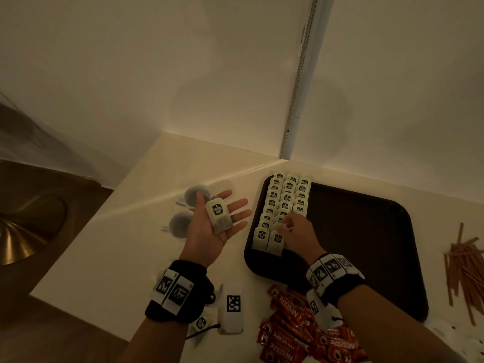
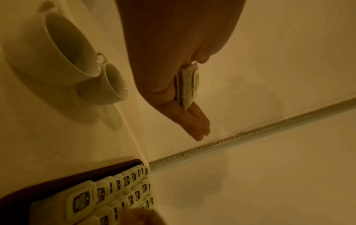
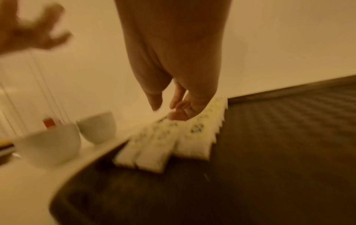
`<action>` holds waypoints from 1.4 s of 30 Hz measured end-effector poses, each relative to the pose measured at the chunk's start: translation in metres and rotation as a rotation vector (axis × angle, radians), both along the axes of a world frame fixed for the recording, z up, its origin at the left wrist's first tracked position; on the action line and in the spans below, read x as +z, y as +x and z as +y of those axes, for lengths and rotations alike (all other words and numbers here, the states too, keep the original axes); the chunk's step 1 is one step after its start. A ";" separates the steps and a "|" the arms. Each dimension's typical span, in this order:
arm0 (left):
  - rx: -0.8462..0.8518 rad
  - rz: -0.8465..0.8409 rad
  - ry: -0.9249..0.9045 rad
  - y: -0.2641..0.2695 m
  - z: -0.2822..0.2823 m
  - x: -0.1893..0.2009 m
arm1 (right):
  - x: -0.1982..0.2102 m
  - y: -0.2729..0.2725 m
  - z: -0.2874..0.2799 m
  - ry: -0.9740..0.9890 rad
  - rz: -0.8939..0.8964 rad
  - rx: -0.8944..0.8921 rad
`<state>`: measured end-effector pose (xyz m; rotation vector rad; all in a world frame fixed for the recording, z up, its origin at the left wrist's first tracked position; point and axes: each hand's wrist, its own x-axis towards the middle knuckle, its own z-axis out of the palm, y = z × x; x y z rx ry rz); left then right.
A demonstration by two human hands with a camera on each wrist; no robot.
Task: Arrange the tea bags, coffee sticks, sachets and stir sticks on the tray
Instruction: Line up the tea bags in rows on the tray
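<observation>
- The white tabletop point(image 1: 110, 231) was seen carrying a dark tray point(image 1: 366, 244); most of the tray floor at right was bare.
- Tea bags point(image 1: 284, 205) were laid in three overlapping rows along the tray's left edge, tags up; the third row looked shorter at its near end.
- Step in hand was judged to be extending that third row; roughly a quarter of the task was judged done, as coffee sticks point(image 1: 293, 326) and stir sticks point(image 1: 463, 265) were lying off the tray on the tabletop.
- The right hand point(image 1: 298, 231) was placed over the near end of the rows, fingers bent down onto the bags; whether a bag was pinched could not be told.
- The left hand point(image 1: 209, 226) was held palm up beside the tray, fingers straight and apart, with a spare tea bag point(image 1: 218, 216) resting flat on the palm.
- Advice: each bag should be overlapped evenly on the one behind, tag facing up, pressed lightly so neighbours are not shifted.
- Two white cups point(image 1: 188, 208) were standing just left of the left hand; one loose tea bag point(image 1: 201, 322) was lying near the left wrist.
- Writing: "NESCAFE" was read on the red coffee sticks; the dark tag labels on the tea bags were too small to read.
</observation>
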<state>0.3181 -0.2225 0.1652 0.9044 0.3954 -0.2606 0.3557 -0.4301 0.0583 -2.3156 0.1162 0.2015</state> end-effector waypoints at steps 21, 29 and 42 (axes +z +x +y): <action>-0.024 -0.611 0.203 0.003 -0.034 0.044 | 0.245 0.002 0.033 0.277 -0.541 0.497; 0.088 -0.605 0.172 0.004 -0.041 0.053 | 0.241 0.002 0.033 0.298 -0.501 0.430; 0.048 -0.537 0.139 0.000 -0.048 0.046 | 0.231 0.005 0.030 0.214 -0.499 0.355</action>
